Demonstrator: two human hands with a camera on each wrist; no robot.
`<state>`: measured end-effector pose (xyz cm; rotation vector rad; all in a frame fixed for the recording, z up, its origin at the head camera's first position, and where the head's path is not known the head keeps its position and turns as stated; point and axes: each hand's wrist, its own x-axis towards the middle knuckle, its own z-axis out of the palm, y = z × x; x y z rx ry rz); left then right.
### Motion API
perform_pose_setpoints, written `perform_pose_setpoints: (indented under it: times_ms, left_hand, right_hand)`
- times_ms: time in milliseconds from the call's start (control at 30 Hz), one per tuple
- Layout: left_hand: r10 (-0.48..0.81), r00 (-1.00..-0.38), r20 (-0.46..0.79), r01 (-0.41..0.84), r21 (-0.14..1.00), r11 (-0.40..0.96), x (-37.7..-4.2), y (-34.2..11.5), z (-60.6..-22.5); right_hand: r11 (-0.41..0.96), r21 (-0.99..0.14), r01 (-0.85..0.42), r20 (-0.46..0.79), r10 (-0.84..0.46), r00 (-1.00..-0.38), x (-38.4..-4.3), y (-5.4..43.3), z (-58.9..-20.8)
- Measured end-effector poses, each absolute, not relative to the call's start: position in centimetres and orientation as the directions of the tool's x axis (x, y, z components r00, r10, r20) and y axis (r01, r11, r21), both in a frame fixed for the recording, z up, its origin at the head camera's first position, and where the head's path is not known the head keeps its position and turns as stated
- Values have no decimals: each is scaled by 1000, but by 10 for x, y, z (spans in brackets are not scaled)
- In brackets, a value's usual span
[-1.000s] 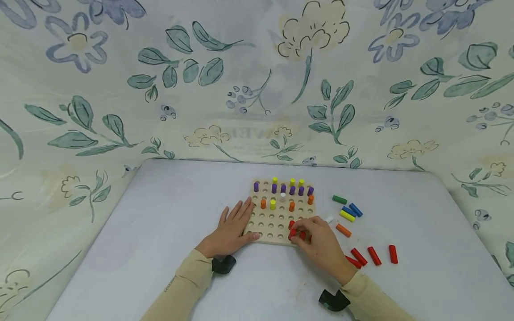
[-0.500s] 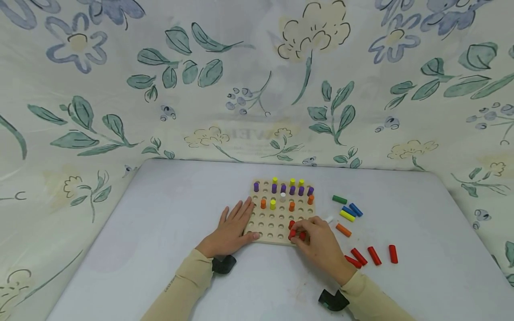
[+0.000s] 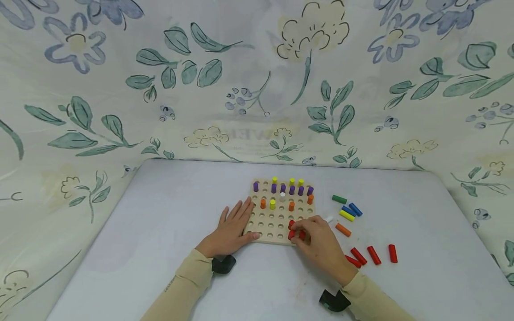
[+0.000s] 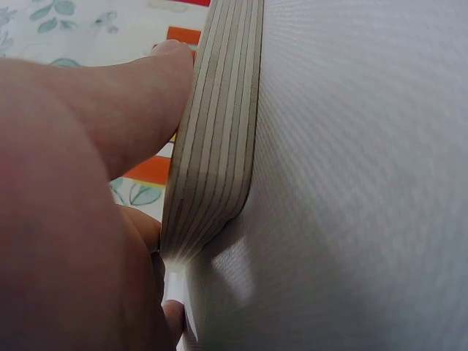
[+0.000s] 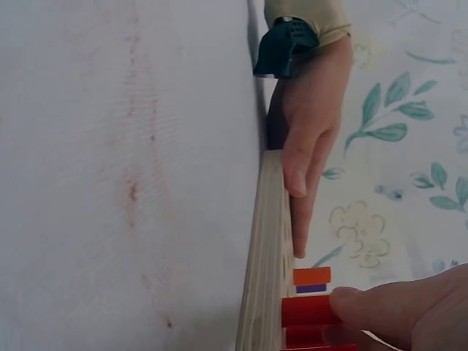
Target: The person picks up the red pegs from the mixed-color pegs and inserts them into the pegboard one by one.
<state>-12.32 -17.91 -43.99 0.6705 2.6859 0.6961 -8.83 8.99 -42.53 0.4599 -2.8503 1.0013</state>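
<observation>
"What's nearest?"
"Loose red pegs, lying just beside the right hand."
"And that hand?"
"Thumb and finger pinch a held red peg at the near edge of the pegboard. I can't tell how deep it sits."
"How should it handle?"
"Light and stiff, I'd judge, and hard to damage. Its smooth round side could roll or slip between fingertips. Best hold it high, near the top, so the fingers clear the neighbouring red pegs."
"The left hand?"
"Fingers straight and spread over the board's left edge, thumb by the near corner, grasping nothing. The layered board looks rigid, so its side should be a good place to steady it."
"Farther off?"
"An orange peg lies loose, then a green peg. Purple pegs stand near the board's far edge, yellow pegs behind them."
</observation>
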Motion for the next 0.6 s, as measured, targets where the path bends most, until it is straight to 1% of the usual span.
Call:
perform_pose_setpoints:
  times_ms: [200, 367, 600]
  left_hand:
    - [500, -852, -156, 363, 513, 778, -123, -179, -440]
    - [500, -852, -155, 362, 516, 776, -123, -179, -441]
    - [505, -851, -143, 371, 516, 772, -123, -180, -442]
  right_hand:
    - [719, -622, -310, 182, -252, -950, -85, 93, -420]
    - [706, -620, -342, 221, -261, -940, -83, 100, -415]
    - [704, -640, -308, 202, -232, -951, -82, 112, -410]
